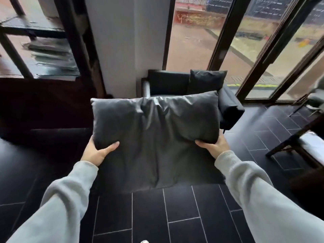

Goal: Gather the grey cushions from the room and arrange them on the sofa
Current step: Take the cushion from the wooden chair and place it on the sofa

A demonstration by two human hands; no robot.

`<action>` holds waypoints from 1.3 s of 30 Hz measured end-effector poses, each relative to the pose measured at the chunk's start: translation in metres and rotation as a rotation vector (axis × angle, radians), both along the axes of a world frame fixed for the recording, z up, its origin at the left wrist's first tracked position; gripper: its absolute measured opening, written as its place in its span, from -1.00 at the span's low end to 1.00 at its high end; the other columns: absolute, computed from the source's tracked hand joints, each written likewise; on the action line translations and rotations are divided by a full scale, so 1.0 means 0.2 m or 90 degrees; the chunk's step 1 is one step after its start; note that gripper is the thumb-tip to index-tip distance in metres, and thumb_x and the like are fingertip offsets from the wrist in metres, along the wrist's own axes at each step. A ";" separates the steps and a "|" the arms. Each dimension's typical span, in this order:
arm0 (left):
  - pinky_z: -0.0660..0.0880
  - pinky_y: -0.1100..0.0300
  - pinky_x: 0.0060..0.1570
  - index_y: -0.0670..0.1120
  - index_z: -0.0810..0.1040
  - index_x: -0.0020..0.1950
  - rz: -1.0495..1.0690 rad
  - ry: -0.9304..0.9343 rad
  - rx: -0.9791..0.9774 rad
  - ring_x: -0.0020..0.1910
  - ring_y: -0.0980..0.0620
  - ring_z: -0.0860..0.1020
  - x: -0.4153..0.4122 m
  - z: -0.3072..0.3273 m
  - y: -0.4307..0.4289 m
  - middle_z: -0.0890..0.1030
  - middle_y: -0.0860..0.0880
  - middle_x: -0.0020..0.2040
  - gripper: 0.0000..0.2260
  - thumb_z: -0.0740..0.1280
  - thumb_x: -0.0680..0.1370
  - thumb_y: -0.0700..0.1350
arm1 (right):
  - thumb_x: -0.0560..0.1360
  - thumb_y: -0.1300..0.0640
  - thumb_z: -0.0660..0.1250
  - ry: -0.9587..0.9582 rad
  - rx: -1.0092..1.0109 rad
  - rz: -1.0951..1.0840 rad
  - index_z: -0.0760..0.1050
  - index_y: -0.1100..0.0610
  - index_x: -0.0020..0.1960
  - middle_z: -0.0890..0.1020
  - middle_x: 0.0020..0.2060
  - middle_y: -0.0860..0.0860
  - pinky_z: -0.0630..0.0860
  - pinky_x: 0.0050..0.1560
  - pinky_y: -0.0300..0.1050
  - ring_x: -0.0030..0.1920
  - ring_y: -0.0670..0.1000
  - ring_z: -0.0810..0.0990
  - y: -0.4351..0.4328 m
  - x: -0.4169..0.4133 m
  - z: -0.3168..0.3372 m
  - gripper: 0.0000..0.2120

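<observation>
A shelf unit (50,55) stands at far left. The left hand (98,151) is closed on the lower left corner of a grey cushion (156,123), held up above the dark tiled floor (184,207); the right hand (214,145) is closed on its lower right corner. Beyond it, a second cushion (206,81) is propped upright on the black sofa (168,83) beneath the window (192,41).

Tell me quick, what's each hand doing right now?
Left hand: closed on the lower left corner of the grey cushion.
Right hand: closed on the lower right corner of the same cushion.
</observation>
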State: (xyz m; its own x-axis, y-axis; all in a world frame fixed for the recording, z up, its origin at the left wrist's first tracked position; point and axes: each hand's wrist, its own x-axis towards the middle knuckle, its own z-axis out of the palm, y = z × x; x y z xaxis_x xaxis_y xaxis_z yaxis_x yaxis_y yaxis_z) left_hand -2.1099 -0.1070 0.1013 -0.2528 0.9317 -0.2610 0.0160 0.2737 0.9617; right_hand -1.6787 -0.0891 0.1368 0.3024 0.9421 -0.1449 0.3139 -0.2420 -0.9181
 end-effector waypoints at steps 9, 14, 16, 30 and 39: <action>0.56 0.12 0.21 0.15 0.56 0.39 -0.013 0.081 0.080 0.12 0.19 0.67 0.53 0.03 0.98 0.71 0.11 0.17 -0.32 0.71 0.32 -0.04 | 0.30 0.23 0.70 0.071 0.074 -0.128 0.51 -0.13 0.13 0.69 0.00 -0.14 0.53 0.19 -0.11 0.05 -0.01 0.66 0.69 0.40 -0.11 -0.43; 0.54 0.05 0.25 0.13 0.55 0.40 0.015 0.125 0.103 0.15 0.11 0.65 0.86 0.01 1.53 0.69 0.11 0.18 -0.32 0.70 0.33 -0.02 | 0.31 0.23 0.70 0.085 0.092 -0.108 0.52 0.04 0.26 0.72 0.05 -0.02 0.57 0.18 -0.20 0.01 -0.12 0.67 1.27 0.74 -0.14 -0.39; 0.51 0.04 0.26 0.10 0.53 0.43 0.028 0.153 0.109 0.19 0.01 0.63 0.97 0.03 1.74 0.67 0.07 0.20 -0.30 0.69 0.33 0.00 | 0.30 0.25 0.70 0.095 0.090 -0.097 0.53 0.07 0.27 0.71 0.03 -0.06 0.57 0.13 -0.28 -0.03 -0.22 0.66 1.52 0.87 -0.13 -0.38; 0.53 0.02 0.24 0.18 0.60 0.14 0.084 0.150 0.101 0.12 0.03 0.65 1.27 0.00 2.92 0.68 0.17 0.11 -0.47 0.69 0.24 0.06 | 0.00 -0.13 0.73 0.026 0.024 -0.073 0.62 -0.11 0.05 0.73 -0.05 -0.18 0.56 0.06 -0.20 0.01 -0.13 0.68 2.88 1.21 -0.18 -0.35; 0.55 -0.02 0.27 0.04 0.61 0.29 0.060 0.115 0.032 0.13 0.09 0.66 1.20 -0.36 4.05 0.70 0.11 0.13 -0.40 0.71 0.31 -0.16 | 0.21 0.10 0.76 0.147 -0.101 -0.070 0.47 0.07 0.33 0.72 0.13 0.02 0.66 0.02 -0.14 0.01 -0.08 0.75 3.89 1.19 -0.54 -0.22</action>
